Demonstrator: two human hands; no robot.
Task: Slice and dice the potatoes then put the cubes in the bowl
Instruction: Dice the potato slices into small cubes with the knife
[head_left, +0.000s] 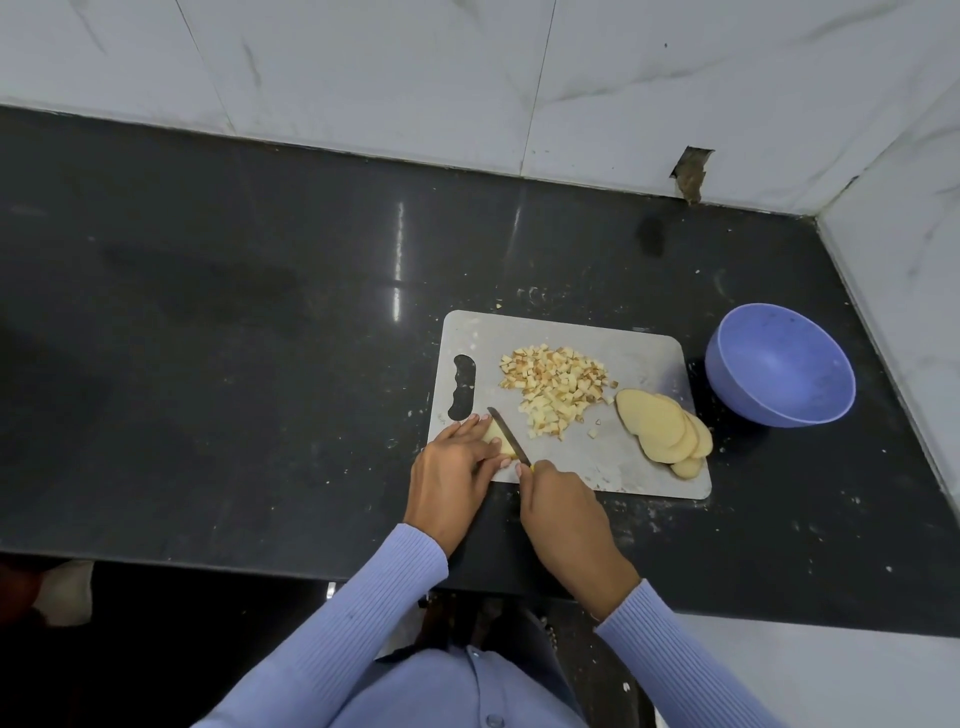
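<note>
Right hand (558, 499) grips knife (508, 435), blade pointing away-left; left hand (457, 460) pinches potato (496, 435).

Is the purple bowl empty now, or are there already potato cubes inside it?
Empty. The inside of the purple bowl shows only bare purple surface, and the potato cubes lie in a heap on the cutting board.

- The desk (208, 312) is dark polished stone, speckled with pale crumbs, set into a corner of white marbled wall tiles.
- A grey cutting board (639, 364) lies flat on it, towards the right.
- A blue bowl (779, 364) stands on it just right of the board, apart from it.
- A small potato bit (497, 305) lies just beyond the board's far left corner.
</note>
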